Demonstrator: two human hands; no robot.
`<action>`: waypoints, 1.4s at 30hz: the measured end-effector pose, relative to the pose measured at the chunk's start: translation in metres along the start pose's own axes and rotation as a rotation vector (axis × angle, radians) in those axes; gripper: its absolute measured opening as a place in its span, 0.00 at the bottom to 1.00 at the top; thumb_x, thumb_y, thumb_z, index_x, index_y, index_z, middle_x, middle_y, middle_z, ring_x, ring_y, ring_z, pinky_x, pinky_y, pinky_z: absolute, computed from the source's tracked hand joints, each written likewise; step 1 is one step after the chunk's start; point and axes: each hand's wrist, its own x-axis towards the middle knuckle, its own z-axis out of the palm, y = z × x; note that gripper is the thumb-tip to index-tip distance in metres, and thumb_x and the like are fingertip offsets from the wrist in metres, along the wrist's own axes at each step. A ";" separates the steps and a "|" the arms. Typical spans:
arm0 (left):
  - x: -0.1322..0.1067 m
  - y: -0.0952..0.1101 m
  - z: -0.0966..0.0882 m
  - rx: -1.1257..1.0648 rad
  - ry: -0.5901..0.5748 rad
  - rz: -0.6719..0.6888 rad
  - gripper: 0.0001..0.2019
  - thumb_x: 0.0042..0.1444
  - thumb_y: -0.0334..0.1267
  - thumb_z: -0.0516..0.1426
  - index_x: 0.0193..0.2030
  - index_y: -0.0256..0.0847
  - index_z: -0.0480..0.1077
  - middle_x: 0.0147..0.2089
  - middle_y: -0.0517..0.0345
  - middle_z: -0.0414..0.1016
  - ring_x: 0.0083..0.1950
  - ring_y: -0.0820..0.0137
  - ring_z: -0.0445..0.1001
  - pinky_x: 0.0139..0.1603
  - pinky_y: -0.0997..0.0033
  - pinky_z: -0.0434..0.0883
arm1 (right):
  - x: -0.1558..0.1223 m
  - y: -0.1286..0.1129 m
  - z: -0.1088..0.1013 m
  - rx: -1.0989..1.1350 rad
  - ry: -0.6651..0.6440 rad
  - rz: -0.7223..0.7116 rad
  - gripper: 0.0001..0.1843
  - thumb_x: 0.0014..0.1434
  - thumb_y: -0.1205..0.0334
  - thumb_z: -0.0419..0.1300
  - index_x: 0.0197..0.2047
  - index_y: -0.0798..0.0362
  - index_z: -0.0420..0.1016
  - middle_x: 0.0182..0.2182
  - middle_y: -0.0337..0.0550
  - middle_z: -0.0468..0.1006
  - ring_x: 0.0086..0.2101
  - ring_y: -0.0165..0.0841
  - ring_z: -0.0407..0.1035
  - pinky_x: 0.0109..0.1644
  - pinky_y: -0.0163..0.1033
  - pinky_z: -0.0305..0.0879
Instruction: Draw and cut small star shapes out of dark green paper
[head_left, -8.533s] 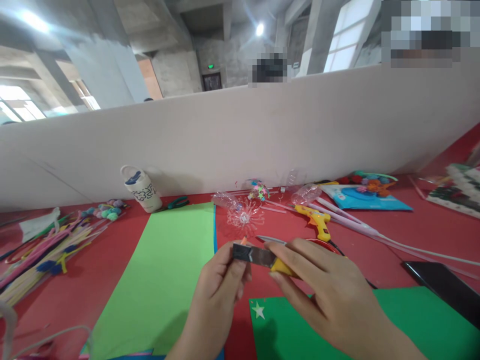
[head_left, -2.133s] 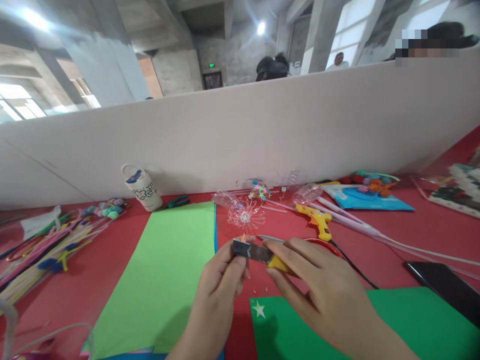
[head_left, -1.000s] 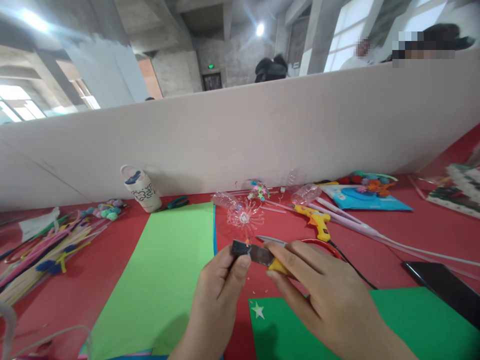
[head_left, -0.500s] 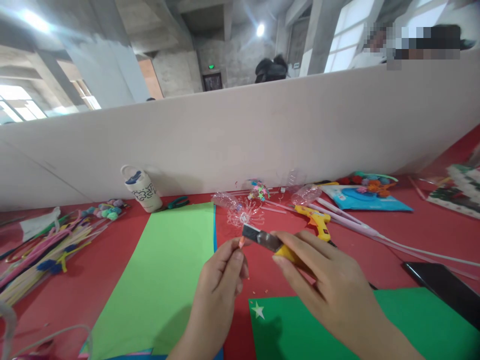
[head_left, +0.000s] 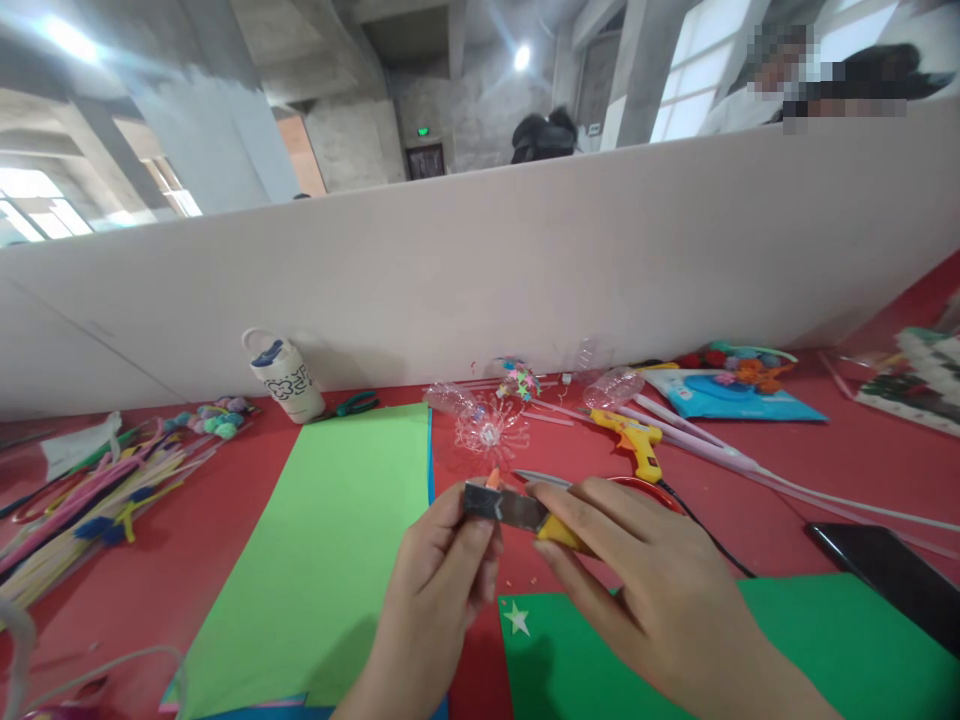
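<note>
Right hand [head_left: 652,590] clamped on yellow handle of utility knife [head_left: 517,512]; blade laid across orange stub [head_left: 492,479]. Left hand [head_left: 442,580] pinches stub between thumb and fingertips, above red table [head_left: 750,470]. Stub judged light, thin, likely soft, slip-prone: hold low, fingers below blade. Knife stiff, sharp: grip handle only. Versus 0.5 s ago: blade, then lifted clear, now back against stub.

The cutter handle [head_left: 559,532] lies largely under the right hand [head_left: 660,590]; the blade [head_left: 506,507] half-hides an orange piece [head_left: 493,479].
</note>
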 end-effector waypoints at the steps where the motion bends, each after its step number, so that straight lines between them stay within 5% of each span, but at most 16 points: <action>1: -0.001 0.001 0.000 0.010 -0.002 0.012 0.07 0.56 0.39 0.53 0.32 0.39 0.67 0.24 0.65 0.62 0.20 0.81 0.55 0.19 0.80 0.51 | 0.000 0.000 0.000 -0.001 0.003 -0.003 0.13 0.64 0.63 0.53 0.52 0.55 0.68 0.33 0.46 0.73 0.32 0.38 0.69 0.31 0.42 0.66; 7: -0.002 -0.002 -0.008 0.160 -0.050 0.167 0.09 0.59 0.42 0.54 0.32 0.40 0.68 0.23 0.67 0.57 0.22 0.79 0.50 0.21 0.77 0.49 | 0.000 -0.001 -0.001 0.006 0.007 0.008 0.13 0.65 0.62 0.51 0.51 0.55 0.68 0.33 0.46 0.74 0.31 0.37 0.69 0.30 0.41 0.66; 19: 0.001 -0.005 -0.010 0.367 -0.002 0.252 0.14 0.61 0.48 0.52 0.31 0.40 0.67 0.27 0.63 0.61 0.23 0.77 0.52 0.23 0.75 0.52 | 0.002 -0.004 -0.001 -0.073 0.068 -0.027 0.12 0.66 0.62 0.51 0.49 0.57 0.70 0.31 0.47 0.74 0.30 0.38 0.70 0.29 0.40 0.63; 36: -0.002 -0.002 0.001 0.350 0.195 0.181 0.16 0.57 0.48 0.54 0.24 0.40 0.64 0.22 0.66 0.52 0.22 0.76 0.47 0.20 0.75 0.47 | 0.000 -0.007 0.004 -0.125 0.116 -0.015 0.13 0.65 0.63 0.52 0.48 0.59 0.71 0.31 0.46 0.75 0.29 0.36 0.69 0.30 0.39 0.61; 42: 0.002 -0.004 -0.003 0.332 0.130 0.146 0.17 0.56 0.51 0.55 0.26 0.40 0.67 0.21 0.68 0.52 0.21 0.78 0.46 0.20 0.75 0.48 | 0.000 0.000 0.008 -0.183 0.173 0.042 0.14 0.65 0.61 0.53 0.49 0.60 0.72 0.31 0.48 0.76 0.31 0.38 0.72 0.32 0.41 0.65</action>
